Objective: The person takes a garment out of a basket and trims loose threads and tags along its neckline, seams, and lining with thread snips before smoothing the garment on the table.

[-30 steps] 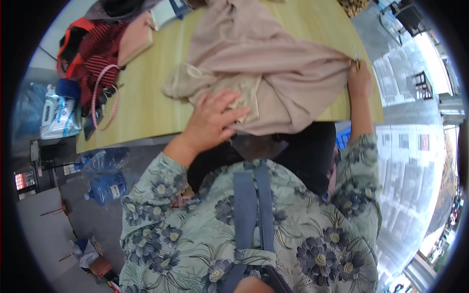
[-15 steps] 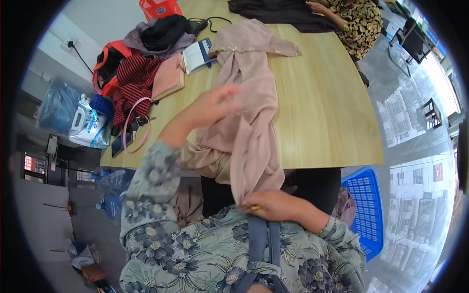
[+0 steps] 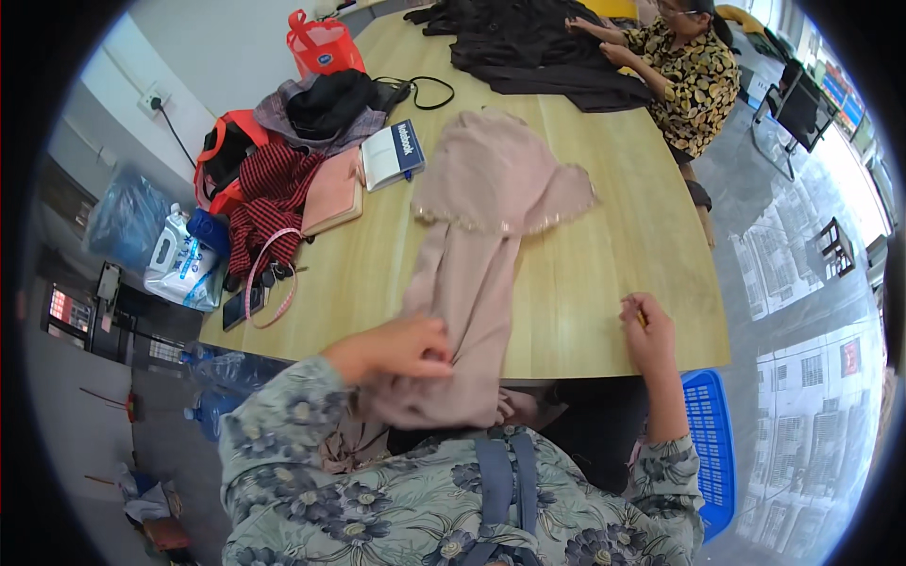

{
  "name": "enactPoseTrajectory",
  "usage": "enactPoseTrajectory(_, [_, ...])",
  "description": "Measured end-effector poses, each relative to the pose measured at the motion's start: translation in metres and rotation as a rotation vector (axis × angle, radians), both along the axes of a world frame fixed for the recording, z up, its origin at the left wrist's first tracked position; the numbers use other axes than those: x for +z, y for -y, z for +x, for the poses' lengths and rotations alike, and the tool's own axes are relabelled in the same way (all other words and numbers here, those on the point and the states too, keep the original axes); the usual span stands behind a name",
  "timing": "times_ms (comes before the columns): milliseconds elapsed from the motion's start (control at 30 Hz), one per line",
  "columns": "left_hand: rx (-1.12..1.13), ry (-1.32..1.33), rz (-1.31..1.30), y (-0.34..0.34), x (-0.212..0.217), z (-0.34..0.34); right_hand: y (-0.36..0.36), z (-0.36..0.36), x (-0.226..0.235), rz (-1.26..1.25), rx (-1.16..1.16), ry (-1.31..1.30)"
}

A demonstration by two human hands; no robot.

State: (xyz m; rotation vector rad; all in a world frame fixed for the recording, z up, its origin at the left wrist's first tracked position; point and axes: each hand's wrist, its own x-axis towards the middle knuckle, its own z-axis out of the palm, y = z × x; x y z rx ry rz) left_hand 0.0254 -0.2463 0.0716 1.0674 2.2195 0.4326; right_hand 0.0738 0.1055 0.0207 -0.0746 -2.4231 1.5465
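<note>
A dusty-pink garment (image 3: 462, 302) with a glittery trimmed edge lies lengthwise on the table, its near end hanging toward my lap. My left hand (image 3: 401, 347) is over its lower part, fingers curled and smeared by motion; whether they grip the cloth does not show. To the right, near the table's front edge, my right hand (image 3: 649, 332) is raised off the garment and closed. A small yellow object (image 3: 642, 319) shows between its fingers, too little of it visible to tell its kind.
At the left lie a notebook (image 3: 384, 162), a pink book (image 3: 332, 195), striped red cloth (image 3: 274, 179), a tape measure (image 3: 249, 288) and a phone (image 3: 242, 309). Across the table a co-worker (image 3: 694, 80) handles a black garment (image 3: 538, 57). A blue basket (image 3: 714, 453) stands at my right.
My right hand has left the garment's near end and moved right and farther away. My left hand has come down nearer me. The trimmed part of the garment lies nearer and more spread.
</note>
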Motion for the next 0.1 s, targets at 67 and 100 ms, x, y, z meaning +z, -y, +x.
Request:
enactPoseTrajectory(67, [0.088,0.48,-0.207,0.012,0.033,0.0,-0.005,-0.009,-0.012,0.299,-0.142,0.045])
enactPoseTrajectory(100, [0.133,0.458,-0.326,0.011,0.045,-0.009,-0.007,-0.012,-0.015,0.222,-0.154,0.072])
